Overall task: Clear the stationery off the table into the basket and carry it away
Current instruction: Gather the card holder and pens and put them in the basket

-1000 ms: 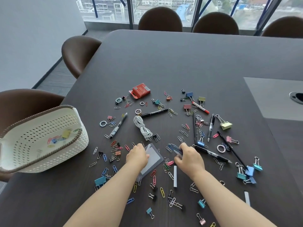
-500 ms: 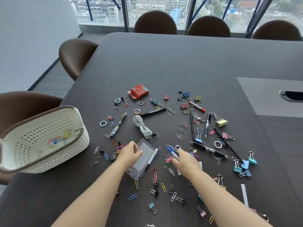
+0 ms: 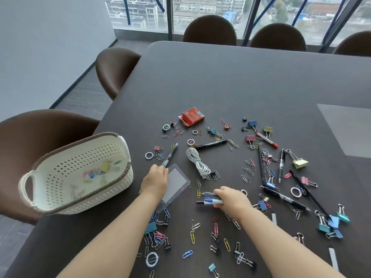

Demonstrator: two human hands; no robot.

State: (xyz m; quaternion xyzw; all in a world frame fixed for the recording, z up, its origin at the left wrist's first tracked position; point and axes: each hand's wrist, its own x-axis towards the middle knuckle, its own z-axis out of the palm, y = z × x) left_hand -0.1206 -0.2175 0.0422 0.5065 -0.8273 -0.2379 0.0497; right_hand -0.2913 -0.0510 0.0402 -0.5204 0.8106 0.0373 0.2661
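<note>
Basket [image 3: 80, 146]: at our left on the bench [image 3: 220, 87], a few clips [image 3: 96, 173] inside; most stationery [image 3: 251, 138] lies scattered outside.
Left grip [image 3: 155, 180]: we pinch the clear card sleeve [image 3: 177, 182], fingertips [image 3: 163, 167] at the near end of the grey pen [image 3: 171, 153].
Right grip [image 3: 230, 199]: closed round a bundle of pens [image 3: 210, 199], low over the bench.
Risk: reaching for the pen may loosen the slick sleeve; our full bundle may spill short of the rim.

Dark surface [image 3: 241, 77], white perforated basket [image 3: 112, 189] at left edge, red box [image 3: 193, 116] farther back, coiled white cable [image 3: 197, 163] mid, pens [image 3: 210, 144], binder clips [image 3: 300, 163], paper clips [image 3: 192, 237], small rings [image 3: 149, 155] scattered around
</note>
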